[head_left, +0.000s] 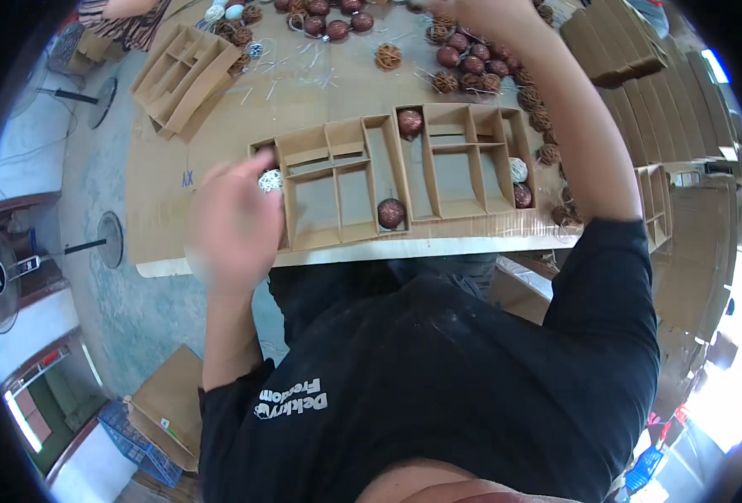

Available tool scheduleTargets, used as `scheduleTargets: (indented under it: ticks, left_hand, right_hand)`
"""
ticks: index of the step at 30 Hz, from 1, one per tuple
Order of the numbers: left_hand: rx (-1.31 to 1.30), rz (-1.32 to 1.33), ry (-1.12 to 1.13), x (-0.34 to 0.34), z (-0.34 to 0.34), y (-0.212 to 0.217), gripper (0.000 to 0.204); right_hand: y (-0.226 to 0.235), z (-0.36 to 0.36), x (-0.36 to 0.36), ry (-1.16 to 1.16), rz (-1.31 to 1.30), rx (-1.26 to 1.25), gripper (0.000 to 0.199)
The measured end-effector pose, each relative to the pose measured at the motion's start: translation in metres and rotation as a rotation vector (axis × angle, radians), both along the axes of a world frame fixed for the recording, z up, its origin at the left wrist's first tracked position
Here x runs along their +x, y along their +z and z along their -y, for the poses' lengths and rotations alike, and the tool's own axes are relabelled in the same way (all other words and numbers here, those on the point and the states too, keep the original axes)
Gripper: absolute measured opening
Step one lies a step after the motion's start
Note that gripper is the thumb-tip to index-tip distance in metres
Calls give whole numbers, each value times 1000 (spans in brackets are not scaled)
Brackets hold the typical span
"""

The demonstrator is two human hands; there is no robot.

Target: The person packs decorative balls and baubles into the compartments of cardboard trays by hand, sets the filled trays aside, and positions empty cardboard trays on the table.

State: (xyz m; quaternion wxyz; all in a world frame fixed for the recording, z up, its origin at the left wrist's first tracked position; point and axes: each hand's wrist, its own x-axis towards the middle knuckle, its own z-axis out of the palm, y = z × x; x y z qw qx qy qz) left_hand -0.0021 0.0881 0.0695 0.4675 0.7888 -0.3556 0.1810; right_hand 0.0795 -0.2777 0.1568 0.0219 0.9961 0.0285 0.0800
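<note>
Two shallow cardboard boxes with dividers stand side by side near the table's front edge. My left hand, smeared by motion, is over the left end of the left box, covering part of its end compartment. A white openwork ball shows beside its fingers; whether they hold anything is unclear. A dark red glitter ball sits in that box's lower right corner. The right box holds red balls and a white ball. My right hand reaches to the far side, its fingers mostly hidden at the picture's top edge.
Dark red balls and brown wicker balls lie at the far right. More red balls lie at the far middle. Stacked divided boxes stand at the left, cardboard stacks at the right. Another person's striped clothing shows far left.
</note>
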Motion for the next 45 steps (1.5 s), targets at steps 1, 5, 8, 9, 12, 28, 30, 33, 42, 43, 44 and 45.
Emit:
scheduleTargets:
  ticks: [1,5,8,9,12,28,30,33,42,43,44,45]
  left_hand:
    - [-31,-92,-32,1,16,1,38]
    - [67,-316,-231,-5,83,19,54]
    - [148,-534,-332,-1,97,5,52]
    - [93,-665,-385,-1,95,-6,50]
    - [-14,-726,-338,-1,91,-27,46]
    - [453,-383,-221,-13,84,-38,26]
    - [480,-318,-169,-16,88,-46,26]
    - [473,-351,-228,-13,86,-42,25]
    - [523,-305,-230,-10,83,-43,29]
    - [538,-345,-240,-10,85,-42,28]
    - [557,-324,-233,-9,86,-42,28]
    - [576,-304,-228,-8,87,-42,27]
  right_hand:
    - [-8,-31,-22,-234,-336,340,33]
    - [-32,-49,-101,607,-281,437,48]
    - [-61,-38,-126,541,-275,489,61]
    - [-65,-33,-130,467,-351,645,65]
    - [-71,-30,-135,277,-421,805,79]
    - [-133,-46,-140,268,2,549,36]
    - [-137,-53,-142,255,74,448,36]
    - [-136,-59,-143,230,94,376,37]
    - [-131,-50,-141,286,2,449,23]
    - [-134,-53,-142,252,-15,409,24]
    - [-135,-56,-143,303,38,368,24]
    - [-135,-59,-144,353,88,327,24]
